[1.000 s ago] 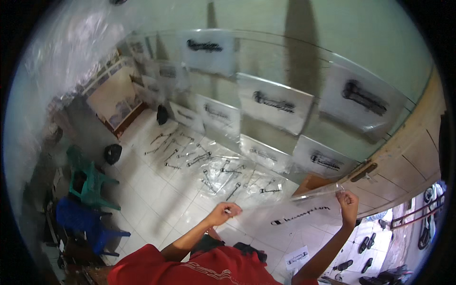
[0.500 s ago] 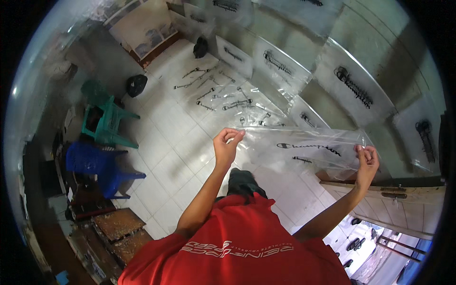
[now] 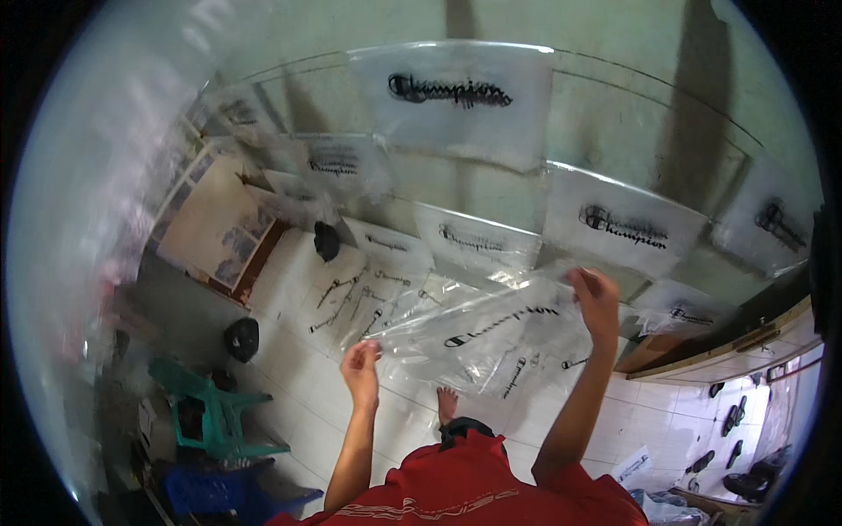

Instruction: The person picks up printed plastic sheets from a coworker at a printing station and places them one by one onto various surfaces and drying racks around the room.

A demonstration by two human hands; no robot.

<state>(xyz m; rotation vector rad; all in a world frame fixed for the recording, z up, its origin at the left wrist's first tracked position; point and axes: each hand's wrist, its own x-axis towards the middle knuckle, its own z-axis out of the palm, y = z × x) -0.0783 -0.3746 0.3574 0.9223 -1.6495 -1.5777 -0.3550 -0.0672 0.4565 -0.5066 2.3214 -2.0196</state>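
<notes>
A clear plastic bag with black lettering (image 3: 491, 329) is stretched between my hands, tilted with its right end higher. My left hand (image 3: 360, 373) pinches its left corner. Up at the other corner, my right hand (image 3: 596, 298) has its fingers closed on the plastic. Beneath and beyond it, more printed clear bags (image 3: 346, 298) are spread over the white tiled floor. Seen through the film, which ones lie directly under the held bag is hard to make out.
Stacks of printed bags hang on the green wall (image 3: 456, 123) ahead. To the left are a green plastic stool (image 3: 219, 412), a blue plastic chair (image 3: 219, 486) and a black bag (image 3: 241, 339). A wooden-edged board (image 3: 215, 215) leans far left. Sandals (image 3: 731, 416) lie beyond the door (image 3: 728, 342) at right.
My view has tipped up toward the wall. My right hand has risen above the left, so the held bag now slants up to the right. Both hands keep their pinch.
</notes>
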